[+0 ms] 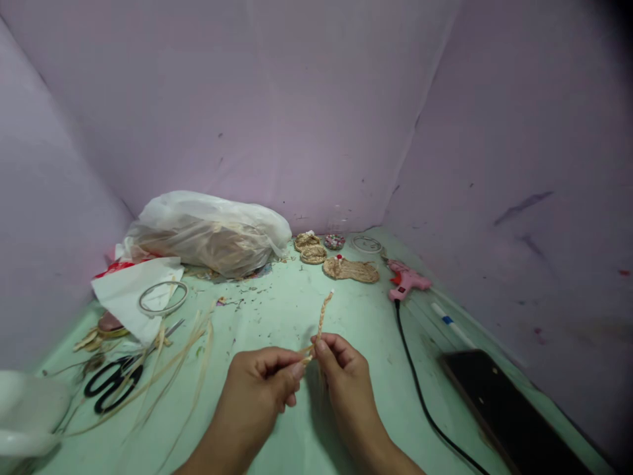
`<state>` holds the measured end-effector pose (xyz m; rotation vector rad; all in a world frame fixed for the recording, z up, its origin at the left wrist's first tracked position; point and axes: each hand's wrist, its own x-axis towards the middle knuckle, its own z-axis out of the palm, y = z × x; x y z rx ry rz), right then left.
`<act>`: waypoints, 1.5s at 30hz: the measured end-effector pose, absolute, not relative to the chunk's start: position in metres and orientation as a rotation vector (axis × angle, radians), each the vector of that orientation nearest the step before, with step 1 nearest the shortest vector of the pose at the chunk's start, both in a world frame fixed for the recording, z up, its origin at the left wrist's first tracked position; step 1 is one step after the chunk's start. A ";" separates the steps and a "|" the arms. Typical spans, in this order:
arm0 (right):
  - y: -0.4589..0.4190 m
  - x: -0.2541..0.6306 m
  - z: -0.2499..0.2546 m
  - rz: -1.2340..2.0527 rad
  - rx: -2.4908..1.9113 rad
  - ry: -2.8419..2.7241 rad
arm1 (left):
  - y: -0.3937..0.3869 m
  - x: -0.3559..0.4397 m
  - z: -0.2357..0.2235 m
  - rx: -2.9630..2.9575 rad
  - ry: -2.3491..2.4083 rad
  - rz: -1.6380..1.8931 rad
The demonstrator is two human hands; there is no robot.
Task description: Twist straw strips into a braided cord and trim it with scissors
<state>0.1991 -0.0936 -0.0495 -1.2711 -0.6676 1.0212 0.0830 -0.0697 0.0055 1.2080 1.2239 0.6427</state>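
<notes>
A thin, tan braid (pixel 323 313) of straw-like fibre stands up from between the thumb and fingers of my right hand (pixel 349 377), its pale tip pointing away from me. My left hand (pixel 264 389) is closed in a pinch just to the left, on loose fibre strands (pixel 309 353) that run into the lower end of the braid. The fingertips of both hands almost meet over the green table (pixel 277 316). Below my right hand the strands are mostly hidden.
Left are black-handled scissors (pixel 113 384), loose fibre strips (pixel 185 356), a ring (pixel 163 297) and a plastic bag (pixel 212 231). Woven sole-shaped pieces (pixel 351 270) and a bead container (pixel 335 242) lie behind. Right are a pink glue gun (pixel 408 280), its cord (pixel 413 379) and a dark phone (pixel 509 409).
</notes>
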 end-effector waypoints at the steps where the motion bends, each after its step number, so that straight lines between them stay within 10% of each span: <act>1: -0.094 0.198 -0.050 1.031 -1.261 -0.684 | -0.069 0.084 0.007 1.203 1.238 0.687; 36: -0.103 0.184 -0.044 1.184 -1.121 -0.720 | -0.053 0.080 -0.008 0.990 1.210 0.438; 45: -0.101 0.186 -0.048 1.188 -1.170 -0.697 | -0.051 0.073 -0.016 1.848 1.309 0.584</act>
